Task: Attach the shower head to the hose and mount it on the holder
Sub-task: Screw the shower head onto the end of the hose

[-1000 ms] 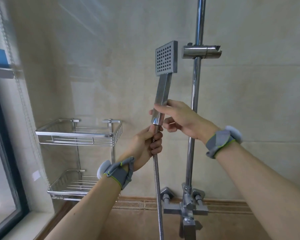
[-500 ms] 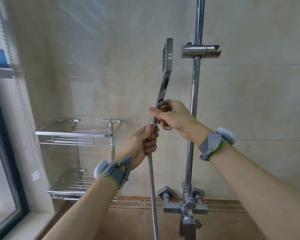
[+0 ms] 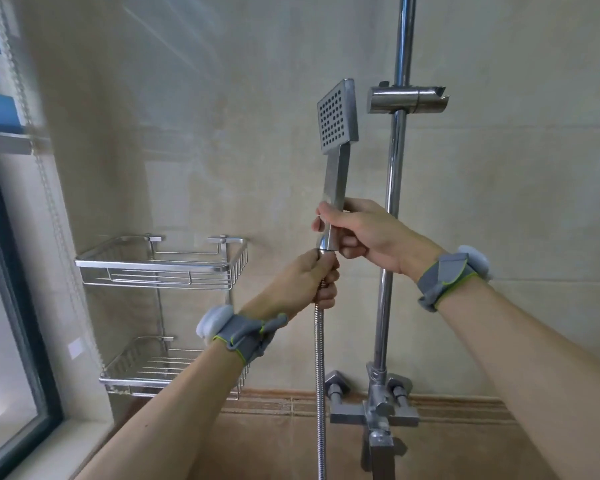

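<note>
Shower head [image 3: 336, 114] upright, just left of holder [image 3: 406, 99] on rail [image 3: 392, 188]. Right hand [image 3: 364, 233] wraps handle base; left hand [image 3: 305, 282] fingers curled tight on hose [image 3: 319, 375] nut. Face now turned back toward camera, edge-on half second ago: threading in progress. Joint probably seated; hidden by fingers. Mounting remains.

I had both arms raised, left hand [image 3: 300, 284] fisted just below the right hand [image 3: 364, 233], whose fingers curled closed, wrists banded.
</note>
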`<state>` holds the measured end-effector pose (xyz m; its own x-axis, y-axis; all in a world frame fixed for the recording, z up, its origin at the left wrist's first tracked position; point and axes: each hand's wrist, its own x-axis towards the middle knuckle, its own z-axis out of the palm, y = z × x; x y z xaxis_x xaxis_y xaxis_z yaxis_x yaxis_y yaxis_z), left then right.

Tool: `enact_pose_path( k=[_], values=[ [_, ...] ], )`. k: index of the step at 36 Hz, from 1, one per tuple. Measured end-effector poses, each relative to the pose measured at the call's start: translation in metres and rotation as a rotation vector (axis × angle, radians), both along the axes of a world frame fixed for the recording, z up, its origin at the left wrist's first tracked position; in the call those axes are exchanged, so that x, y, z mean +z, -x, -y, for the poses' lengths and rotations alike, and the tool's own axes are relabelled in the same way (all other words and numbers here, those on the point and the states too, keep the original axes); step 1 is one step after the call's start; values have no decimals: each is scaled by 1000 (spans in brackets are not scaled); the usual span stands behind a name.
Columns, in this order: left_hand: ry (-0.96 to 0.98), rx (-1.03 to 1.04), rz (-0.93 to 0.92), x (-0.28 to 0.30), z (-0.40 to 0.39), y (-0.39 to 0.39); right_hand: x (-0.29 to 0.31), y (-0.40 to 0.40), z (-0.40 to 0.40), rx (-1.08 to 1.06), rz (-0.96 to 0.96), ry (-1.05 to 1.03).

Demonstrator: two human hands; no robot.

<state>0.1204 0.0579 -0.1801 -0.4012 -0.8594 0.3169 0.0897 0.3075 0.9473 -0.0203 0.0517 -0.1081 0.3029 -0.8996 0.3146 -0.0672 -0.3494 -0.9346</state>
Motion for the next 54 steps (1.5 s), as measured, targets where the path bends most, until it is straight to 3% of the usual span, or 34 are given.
enact_pose_path(
  k=[6,11,14,19,25,29,35,41,47,51,54],
  values=[
    [160,311,64,1,15,12,-3,-19,-2,-211,144,64],
    [328,474,286,-8,24,8,-8,-31,3,-428,67,141],
    [235,367,174,-4,12,7,-4,-19,1,-295,-11,111],
    [-13,-39,-65,-4,-2,2,2,4,-4,-90,-64,55],
    [-258,-345,-11,8,-8,7,3,6,-13,88,-10,-22],
    [-263,-245,70,8,-13,23,9,-1,-14,230,182,-115],
    [-171,36,-60,4,-11,42,19,-7,-15,188,290,-76],
    [-71,358,-130,2,-7,53,12,-28,-14,-57,371,77],
    [8,560,51,-10,5,46,-12,-50,5,-463,418,246],
    [2,535,151,-13,5,36,-15,-46,10,-339,432,78],
    [-151,236,112,-11,-1,31,-7,-29,1,-58,452,-114]
  ],
)
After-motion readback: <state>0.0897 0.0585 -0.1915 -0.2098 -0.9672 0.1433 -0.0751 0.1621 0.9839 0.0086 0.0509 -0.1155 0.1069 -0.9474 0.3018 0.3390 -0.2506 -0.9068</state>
